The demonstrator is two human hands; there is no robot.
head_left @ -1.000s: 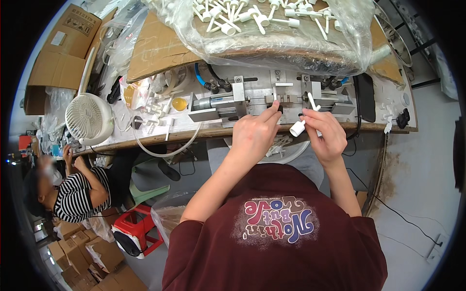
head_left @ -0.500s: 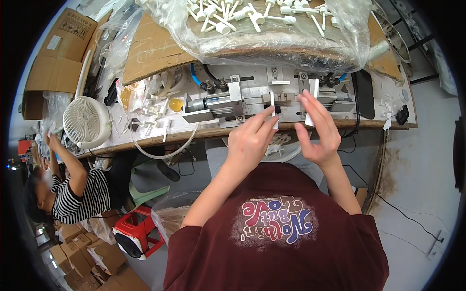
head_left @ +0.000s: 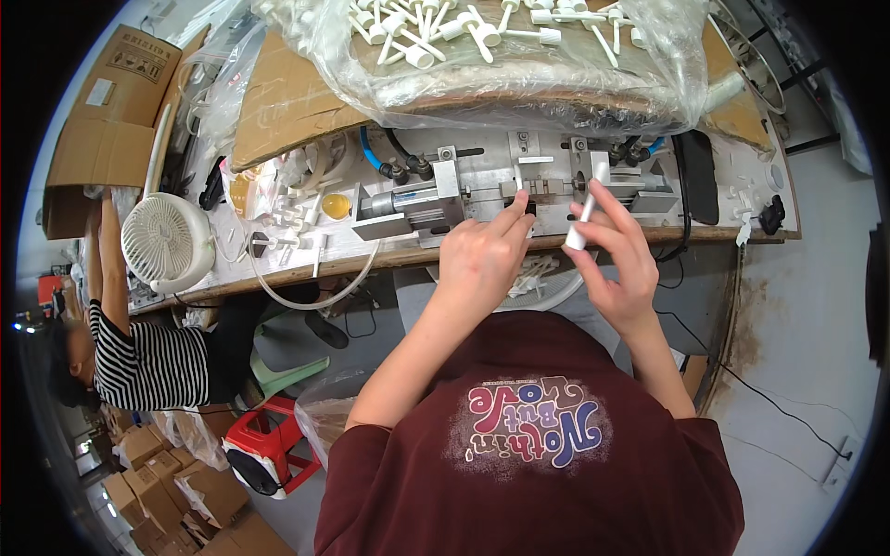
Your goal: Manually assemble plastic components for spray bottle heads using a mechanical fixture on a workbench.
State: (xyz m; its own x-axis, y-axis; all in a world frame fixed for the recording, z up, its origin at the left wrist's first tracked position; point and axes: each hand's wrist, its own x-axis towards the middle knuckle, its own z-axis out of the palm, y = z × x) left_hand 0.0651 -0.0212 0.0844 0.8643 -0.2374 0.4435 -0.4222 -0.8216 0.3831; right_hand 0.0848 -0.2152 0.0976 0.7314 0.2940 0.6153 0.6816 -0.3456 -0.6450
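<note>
My left hand reaches to the middle of a metal clamping fixture, fingertips at its centre block. Its fingers are drawn together; the thumb and whatever lies under the fingertips are hidden. My right hand is closed on a white plastic rod-shaped part, held tilted between thumb and fingers at the fixture's front right. Metal cylinders, the left one and the right one, flank the fixture.
White plastic parts lie heaped on clear film over cardboard behind the fixture. A white fan stands at left. A clear hose loops over the table's front edge. A co-worker reaches into a carton.
The upright white piece at my left fingers no longer shows; those fingertips are now at the centre block. My right hand has tilted its white part. The co-worker's arms moved into the carton.
</note>
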